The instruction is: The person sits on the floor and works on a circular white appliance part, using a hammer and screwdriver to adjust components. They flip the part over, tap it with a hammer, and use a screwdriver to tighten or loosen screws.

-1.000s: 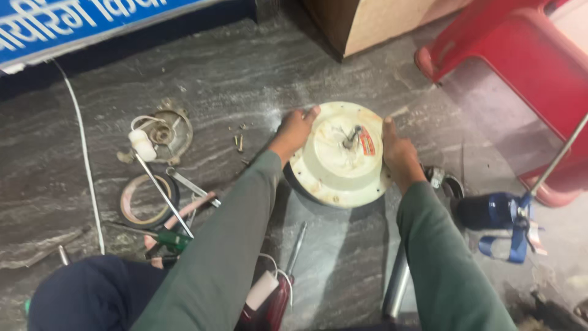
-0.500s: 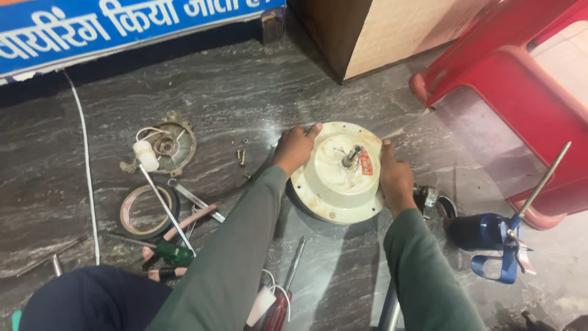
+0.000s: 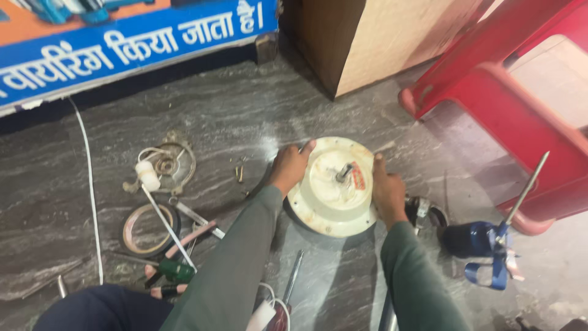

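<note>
Both hands clasp a round cream motor housing (image 3: pixel 334 187) from opposite sides. The left hand (image 3: pixel 289 167) lies on its left rim, fingers curled around the edge and the thumb stretched up along the top of the rim. The right hand (image 3: pixel 387 191) presses against the right rim, thumb pointing up along the edge, fingers wrapped out of sight under the side. The housing lies flat on the grey stone floor (image 3: pixel 233 116), its broad face turned up toward the camera. A short metal shaft (image 3: pixel 343 173) stands out of its centre, pointing up and slightly away from the person, so the long axis runs nearly straight up from the floor. An orange label (image 3: pixel 358 178) sits just right of the shaft.

Just right of the right hand lies a small dark part (image 3: pixel 422 211), and beyond it a blue can with a metal rod (image 3: pixel 484 242). Left of the housing lie a brass ring part with a white cable (image 3: pixel 164 164), a roll of tape (image 3: pixel 147 228) and a green-handled screwdriver (image 3: pixel 174 270). A red plastic chair (image 3: pixel 520 104) stands at the upper right, beside a wooden box (image 3: pixel 380 37), and a blue signboard (image 3: pixel 122 43) leans at the upper left.
</note>
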Available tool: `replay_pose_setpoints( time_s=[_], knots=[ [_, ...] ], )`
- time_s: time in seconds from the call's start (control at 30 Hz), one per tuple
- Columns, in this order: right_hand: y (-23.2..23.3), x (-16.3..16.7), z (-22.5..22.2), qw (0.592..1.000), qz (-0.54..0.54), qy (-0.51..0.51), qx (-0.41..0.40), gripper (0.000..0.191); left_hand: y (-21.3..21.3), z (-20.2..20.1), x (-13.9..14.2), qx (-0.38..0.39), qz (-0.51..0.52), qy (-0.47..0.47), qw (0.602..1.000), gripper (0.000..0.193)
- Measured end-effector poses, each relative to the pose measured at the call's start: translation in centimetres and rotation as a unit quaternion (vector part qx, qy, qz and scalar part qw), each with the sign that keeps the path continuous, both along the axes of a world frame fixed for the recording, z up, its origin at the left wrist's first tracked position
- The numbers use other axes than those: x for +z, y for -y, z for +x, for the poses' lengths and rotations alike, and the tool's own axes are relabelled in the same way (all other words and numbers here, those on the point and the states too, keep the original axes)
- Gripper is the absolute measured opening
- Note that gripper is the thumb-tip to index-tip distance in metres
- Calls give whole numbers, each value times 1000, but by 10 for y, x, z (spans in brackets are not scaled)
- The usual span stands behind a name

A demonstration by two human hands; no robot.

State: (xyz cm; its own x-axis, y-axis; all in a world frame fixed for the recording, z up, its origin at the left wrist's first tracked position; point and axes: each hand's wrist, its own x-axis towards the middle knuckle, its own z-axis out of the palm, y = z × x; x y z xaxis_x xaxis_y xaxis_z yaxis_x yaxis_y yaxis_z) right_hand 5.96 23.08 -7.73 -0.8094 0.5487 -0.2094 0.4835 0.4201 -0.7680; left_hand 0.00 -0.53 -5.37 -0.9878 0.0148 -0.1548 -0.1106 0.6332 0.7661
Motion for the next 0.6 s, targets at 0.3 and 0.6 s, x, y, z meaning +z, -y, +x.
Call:
replay_pose_setpoints(
  time_s=[0.3,0.6],
  knots=[
    [10,0,16,998,-33,-44,8,85,5,10,-25,20,40,-65,997,69],
    [23,23,34,995,-52,82,-18,82,15,35,-43,25,46,36,998,69]
  ],
)
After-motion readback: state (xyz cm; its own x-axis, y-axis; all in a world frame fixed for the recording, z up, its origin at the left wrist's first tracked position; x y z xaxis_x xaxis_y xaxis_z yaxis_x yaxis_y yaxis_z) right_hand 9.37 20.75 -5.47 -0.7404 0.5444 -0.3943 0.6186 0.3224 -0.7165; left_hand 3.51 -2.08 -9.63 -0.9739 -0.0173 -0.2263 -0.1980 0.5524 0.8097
